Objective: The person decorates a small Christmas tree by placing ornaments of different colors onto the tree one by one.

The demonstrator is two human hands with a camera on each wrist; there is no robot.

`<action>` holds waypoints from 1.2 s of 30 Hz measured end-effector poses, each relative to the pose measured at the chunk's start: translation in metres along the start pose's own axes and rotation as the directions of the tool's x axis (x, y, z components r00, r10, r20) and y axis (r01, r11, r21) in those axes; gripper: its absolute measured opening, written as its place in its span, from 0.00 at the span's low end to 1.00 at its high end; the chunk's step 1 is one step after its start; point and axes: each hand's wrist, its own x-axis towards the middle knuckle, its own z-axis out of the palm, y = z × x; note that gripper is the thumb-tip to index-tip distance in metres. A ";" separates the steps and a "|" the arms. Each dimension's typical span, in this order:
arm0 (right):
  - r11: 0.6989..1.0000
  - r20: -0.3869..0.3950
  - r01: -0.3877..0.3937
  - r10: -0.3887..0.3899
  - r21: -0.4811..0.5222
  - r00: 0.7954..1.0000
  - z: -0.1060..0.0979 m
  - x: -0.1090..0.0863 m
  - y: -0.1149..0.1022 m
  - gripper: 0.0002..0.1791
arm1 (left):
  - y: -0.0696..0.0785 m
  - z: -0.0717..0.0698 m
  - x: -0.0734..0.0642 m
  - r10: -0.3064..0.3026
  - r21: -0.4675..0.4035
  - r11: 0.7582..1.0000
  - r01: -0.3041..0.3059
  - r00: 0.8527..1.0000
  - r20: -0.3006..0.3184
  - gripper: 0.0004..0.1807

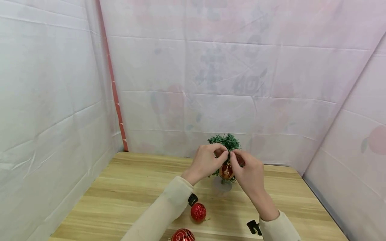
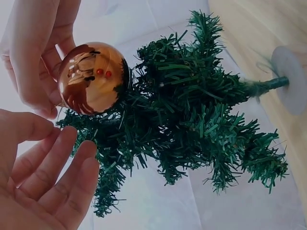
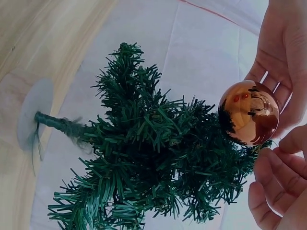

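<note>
A shiny copper-gold Christmas bauble [image 1: 227, 171] hangs in front of the upper branches of a small artificial Christmas tree [image 2: 168, 110]. My left hand [image 1: 211, 159] pinches the thin hanging loop above the bauble between thumb and forefinger, its other fingers loosely bent. From the other side my right hand [image 1: 248, 169] also pinches at the loop, fingertips close to the left ones. In both wrist views the tree appears sideways, the bauble [image 3: 249, 112] against its top end. The fingertips mostly hide the loop. The tree's round pale base [image 2: 290, 79] stands on the wooden table.
A glittery red bauble [image 1: 198, 212] lies on the table [image 1: 135, 187] in front of the tree. Nearer the front edge is a red bauble with swirls [image 1: 183, 235], partly cut off. White fabric walls [image 1: 169, 113] enclose the table at the back and sides.
</note>
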 end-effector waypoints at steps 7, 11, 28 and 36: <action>0.999 -0.008 -0.020 0.020 -0.041 1.000 0.002 0.001 -0.001 0.05 | 0.001 0.001 0.001 0.011 0.031 0.999 -0.011 1.000 -0.011 0.08; 0.998 -0.010 -0.025 0.025 -0.051 1.000 0.003 0.001 0.000 0.04 | 0.001 0.001 0.001 0.012 0.026 1.000 -0.011 1.000 -0.015 0.08; 0.997 -0.004 -0.036 0.036 -0.062 0.999 0.007 0.002 0.001 0.03 | 0.001 -0.001 0.003 -0.011 0.059 0.998 0.013 1.000 -0.024 0.08; 0.997 0.004 -0.030 0.031 -0.067 1.000 0.009 -0.001 0.002 0.02 | -0.004 0.000 0.001 0.003 0.078 0.997 -0.001 1.000 -0.020 0.09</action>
